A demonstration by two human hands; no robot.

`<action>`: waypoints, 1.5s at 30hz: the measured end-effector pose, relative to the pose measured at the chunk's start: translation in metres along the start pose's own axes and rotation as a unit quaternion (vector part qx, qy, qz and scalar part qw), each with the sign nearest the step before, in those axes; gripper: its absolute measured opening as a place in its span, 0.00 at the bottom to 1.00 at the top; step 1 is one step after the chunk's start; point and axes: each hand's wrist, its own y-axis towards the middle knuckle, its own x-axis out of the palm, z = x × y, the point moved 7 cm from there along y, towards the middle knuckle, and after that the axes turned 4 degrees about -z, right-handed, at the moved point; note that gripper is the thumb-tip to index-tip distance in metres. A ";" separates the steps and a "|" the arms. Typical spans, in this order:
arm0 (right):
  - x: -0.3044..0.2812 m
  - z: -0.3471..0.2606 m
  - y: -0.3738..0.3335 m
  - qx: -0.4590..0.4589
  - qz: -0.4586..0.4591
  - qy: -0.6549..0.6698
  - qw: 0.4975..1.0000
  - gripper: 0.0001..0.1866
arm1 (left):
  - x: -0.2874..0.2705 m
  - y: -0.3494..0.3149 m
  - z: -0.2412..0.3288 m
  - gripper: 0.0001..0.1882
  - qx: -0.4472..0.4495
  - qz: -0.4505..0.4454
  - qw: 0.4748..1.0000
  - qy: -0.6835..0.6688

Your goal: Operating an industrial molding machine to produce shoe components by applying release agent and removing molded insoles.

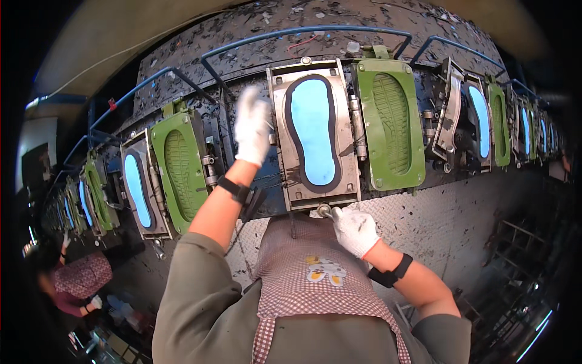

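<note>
In front of me lies an opened shoe-sole mould: a metal frame holds a light-blue sole with a dark rim. Hinged to its right is a green mould half with a tread-patterned, sole-shaped hollow. My left hand, in a white glove, hovers beside the frame's left edge; motion blurs it, but its fingers look stretched out and nothing shows in them. My right hand, also gloved, is closed on the small metal handle at the frame's near edge.
Similar opened moulds run along the line both ways, among them a green half on the left and a blue sole on the right. A blue rail spans behind, before a scrap-strewn surface. A co-worker stands far left.
</note>
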 end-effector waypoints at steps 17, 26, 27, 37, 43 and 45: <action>-0.114 0.163 -0.047 0.145 0.199 0.287 0.925 0.07 | -0.022 -0.124 -0.134 0.15 -0.100 0.343 0.934 -0.018; -0.213 0.401 0.015 0.168 0.231 -0.218 0.933 0.11 | 0.249 -0.084 0.203 0.24 0.336 -0.029 0.939 0.071; -0.218 0.414 0.030 0.138 0.238 -0.230 0.934 0.10 | 0.280 -0.072 0.217 0.26 0.351 -0.019 0.934 0.065; -0.227 0.474 0.081 0.126 0.104 -0.117 0.980 0.16 | 0.365 0.040 0.186 0.36 0.031 0.131 0.985 0.109; -0.237 0.493 0.072 0.120 0.142 -0.029 0.982 0.16 | 0.399 0.025 0.188 0.43 -0.094 0.089 0.991 0.034; -0.237 0.499 0.070 0.125 0.127 -0.015 0.984 0.16 | 0.441 0.009 0.206 0.45 -0.133 0.038 0.990 -0.015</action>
